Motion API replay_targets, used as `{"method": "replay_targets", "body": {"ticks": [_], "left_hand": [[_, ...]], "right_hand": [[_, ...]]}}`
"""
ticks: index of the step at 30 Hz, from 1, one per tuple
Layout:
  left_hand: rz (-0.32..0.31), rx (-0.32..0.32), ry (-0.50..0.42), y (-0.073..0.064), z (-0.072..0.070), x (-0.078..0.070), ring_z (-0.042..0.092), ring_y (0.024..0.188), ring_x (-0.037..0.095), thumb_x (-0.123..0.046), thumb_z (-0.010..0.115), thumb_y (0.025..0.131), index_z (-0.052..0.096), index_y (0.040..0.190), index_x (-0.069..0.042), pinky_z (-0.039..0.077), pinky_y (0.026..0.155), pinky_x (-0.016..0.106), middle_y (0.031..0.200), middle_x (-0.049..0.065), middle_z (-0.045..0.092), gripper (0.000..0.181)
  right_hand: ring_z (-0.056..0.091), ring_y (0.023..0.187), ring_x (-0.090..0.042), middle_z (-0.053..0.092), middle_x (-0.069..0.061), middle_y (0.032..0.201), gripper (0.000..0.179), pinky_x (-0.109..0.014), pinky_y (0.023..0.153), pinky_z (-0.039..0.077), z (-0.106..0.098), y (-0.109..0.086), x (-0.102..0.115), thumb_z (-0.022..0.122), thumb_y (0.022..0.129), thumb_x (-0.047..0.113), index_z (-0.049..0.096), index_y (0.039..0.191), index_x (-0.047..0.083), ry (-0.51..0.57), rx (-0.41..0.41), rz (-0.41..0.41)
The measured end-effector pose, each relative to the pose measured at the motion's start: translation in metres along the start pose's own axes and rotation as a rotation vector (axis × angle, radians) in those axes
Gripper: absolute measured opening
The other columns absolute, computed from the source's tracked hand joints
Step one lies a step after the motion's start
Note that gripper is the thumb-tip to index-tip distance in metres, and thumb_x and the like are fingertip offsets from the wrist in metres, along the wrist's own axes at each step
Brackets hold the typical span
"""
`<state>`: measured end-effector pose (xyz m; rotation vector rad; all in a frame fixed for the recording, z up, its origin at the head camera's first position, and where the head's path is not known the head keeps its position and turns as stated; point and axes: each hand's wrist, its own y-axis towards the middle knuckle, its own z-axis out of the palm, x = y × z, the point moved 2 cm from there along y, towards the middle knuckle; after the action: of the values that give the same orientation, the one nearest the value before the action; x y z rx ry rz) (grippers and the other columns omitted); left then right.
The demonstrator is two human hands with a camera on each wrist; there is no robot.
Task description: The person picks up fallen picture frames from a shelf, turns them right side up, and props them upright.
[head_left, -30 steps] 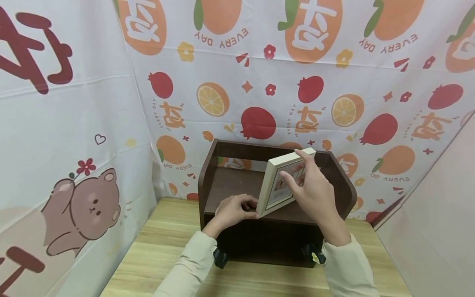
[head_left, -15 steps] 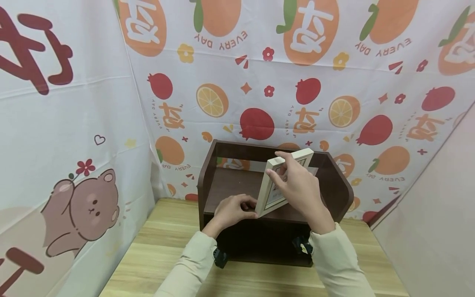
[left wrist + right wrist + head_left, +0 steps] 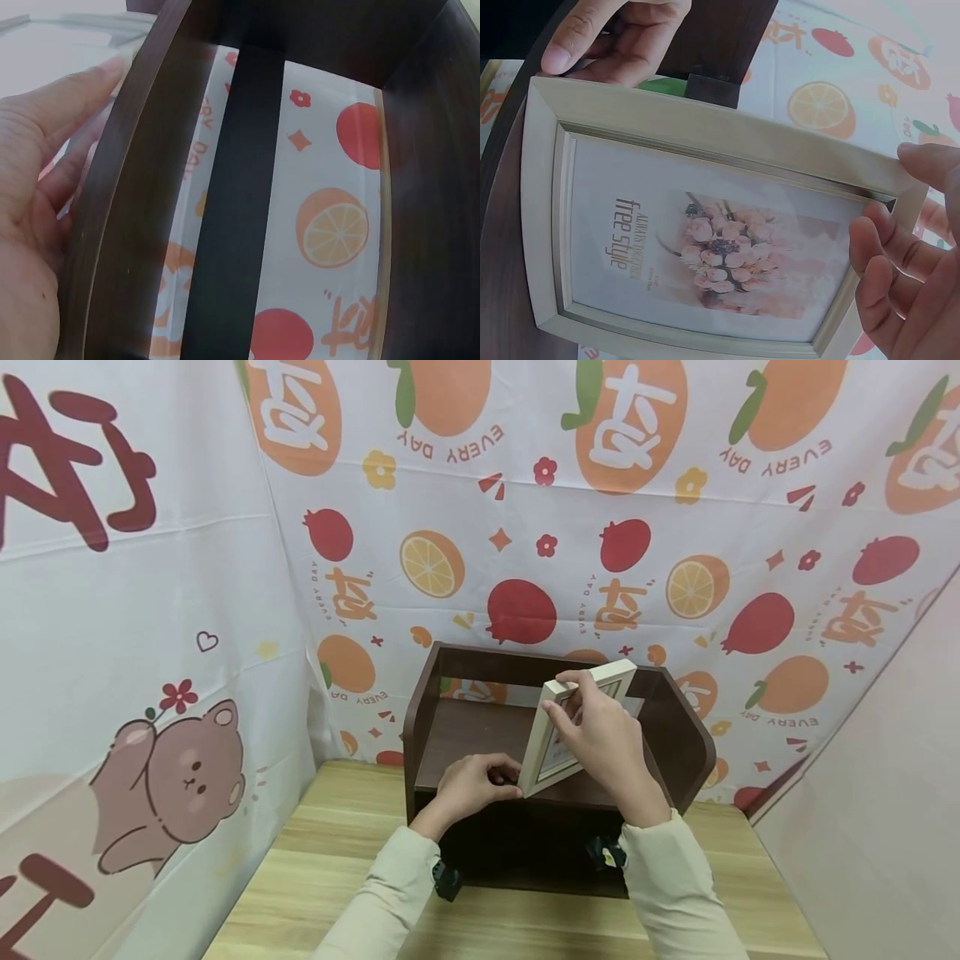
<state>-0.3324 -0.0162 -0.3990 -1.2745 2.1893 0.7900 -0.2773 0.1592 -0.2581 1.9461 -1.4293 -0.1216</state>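
Note:
A cream picture frame stands tilted on the upper board of a dark brown desktop shelf, turned at an angle near the front edge. Behind its pane, a pink flower print with lettering shows in the right wrist view. My left hand pinches the lower left corner, thumb in front, over the shelf's front edge. At the upper left corner, my right hand grips the top, its fingers bent over the edge and front. Part of the print is covered by the right hand in the head view.
The shelf has raised side panels and a back rail, with a dark open compartment below. It stands on a wood-grain table. Fruit-print cloth hangs behind, and bear-print cloth at the left.
My right hand has slid left along the top of the picture frame to its upper left corner. My left hand and the frame stay nearly where they were.

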Motion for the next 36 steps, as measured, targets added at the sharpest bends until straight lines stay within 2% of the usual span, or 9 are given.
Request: {"method": "replay_targets", "body": {"ticks": [5,12,20,25,30,36], "left_hand": [[0.022,-0.012,-0.012,-0.001,0.002,-0.004,0.060,0.078,0.002,-0.040,0.077,0.080,0.071,0.103,-0.031,0.046,0.069,0.024,0.091,-0.013,0.070,0.026],[0.043,-0.026,-0.078,-0.001,0.009,-0.014,0.060,0.074,0.004,-0.035,0.077,0.081,0.071,0.103,-0.027,0.045,0.066,0.024,0.087,-0.010,0.070,0.025],[0.085,-0.072,-0.072,-0.003,0.022,-0.025,0.060,0.072,0.002,-0.033,0.077,0.082,0.069,0.104,-0.024,0.043,0.062,0.021,0.088,-0.009,0.071,0.025],[0.097,-0.093,-0.070,-0.003,0.031,-0.033,0.060,0.072,0.002,-0.032,0.077,0.082,0.067,0.105,-0.024,0.043,0.063,0.021,0.089,-0.009,0.071,0.027],[0.112,-0.100,-0.061,0.001,0.039,-0.043,0.059,0.072,0.001,-0.033,0.077,0.082,0.066,0.102,-0.024,0.044,0.064,0.022,0.088,-0.009,0.070,0.025],[0.131,-0.089,-0.063,0.006,0.047,-0.050,0.058,0.070,0.000,-0.035,0.077,0.081,0.064,0.100,-0.023,0.043,0.061,0.020,0.087,-0.009,0.069,0.026]], "right_hand": [[0.051,0.055,-0.011,0.062,0.000,0.075,0.034,-0.025,0.044,0.035,0.000,-0.001,-0.001,0.064,0.093,0.033,0.054,0.120,0.014,-0.014,-0.015,-0.012],[0.053,0.059,-0.012,0.064,-0.001,0.078,0.033,-0.027,0.047,0.036,-0.004,-0.004,-0.004,0.064,0.093,0.027,0.053,0.121,0.014,0.000,-0.001,0.013],[0.058,0.064,-0.013,0.066,-0.001,0.083,0.033,-0.028,0.048,0.038,-0.009,-0.013,-0.010,0.059,0.095,0.026,0.053,0.126,0.015,0.052,-0.020,0.043],[0.058,0.061,-0.014,0.065,-0.002,0.081,0.037,-0.028,0.046,0.038,-0.011,-0.018,-0.018,0.062,0.095,0.030,0.053,0.128,0.014,0.046,-0.066,0.061],[0.053,0.056,-0.014,0.064,-0.003,0.076,0.044,-0.027,0.045,0.035,-0.012,-0.020,-0.025,0.068,0.090,0.037,0.055,0.124,0.012,0.017,-0.151,0.078],[0.046,0.051,-0.014,0.062,-0.004,0.073,0.039,-0.027,0.044,0.032,-0.015,-0.021,-0.034,0.069,0.090,0.033,0.057,0.121,0.011,0.015,-0.192,0.089]]}}
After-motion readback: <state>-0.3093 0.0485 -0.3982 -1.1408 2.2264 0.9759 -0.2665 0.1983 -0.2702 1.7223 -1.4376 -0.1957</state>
